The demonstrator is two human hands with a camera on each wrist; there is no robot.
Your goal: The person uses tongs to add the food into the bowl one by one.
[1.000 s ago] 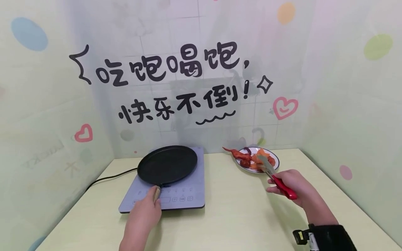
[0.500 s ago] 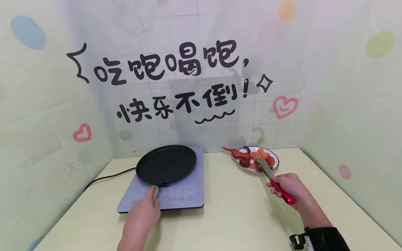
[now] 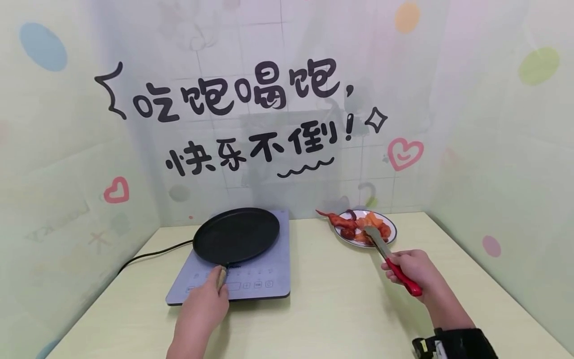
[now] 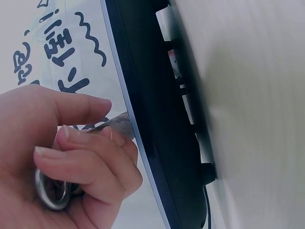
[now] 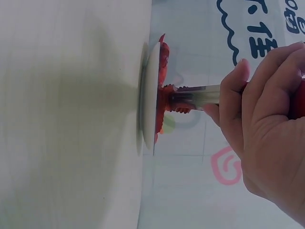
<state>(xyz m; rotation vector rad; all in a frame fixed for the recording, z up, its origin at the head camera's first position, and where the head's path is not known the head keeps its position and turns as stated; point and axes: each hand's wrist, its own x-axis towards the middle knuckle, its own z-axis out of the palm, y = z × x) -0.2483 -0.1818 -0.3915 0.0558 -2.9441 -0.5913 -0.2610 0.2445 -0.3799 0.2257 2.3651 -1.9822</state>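
Note:
My left hand (image 3: 204, 304) grips the handle (image 3: 221, 277) of a flat black frying pan (image 3: 237, 235); in the left wrist view its fingers curl round the handle, a metal ring (image 4: 53, 191) at its end. Beneath the pan lies a grey-blue induction cooktop (image 3: 280, 279). Red-handled metal tongs (image 3: 403, 276) are held in my right hand (image 3: 419, 271), pointing down at a white plate (image 3: 392, 241). Reddish and orange food pieces (image 3: 343, 222) cover the plate. In the right wrist view the tongs' tips meet a ridged red piece (image 5: 167, 99) on the plate.
The cooktop stands on a pale wooden table (image 3: 332, 309) at the left, its black cord (image 3: 154, 253) running off leftward. Patterned walls (image 3: 287, 194) with black lettering close in the back and both sides. A black wrist strap (image 3: 466, 344) circles my right forearm.
The tongs' tips have come down onto the food, and their arms have closed together as my right hand tightened and lowered slightly. My left hand and the pan have stayed in place.

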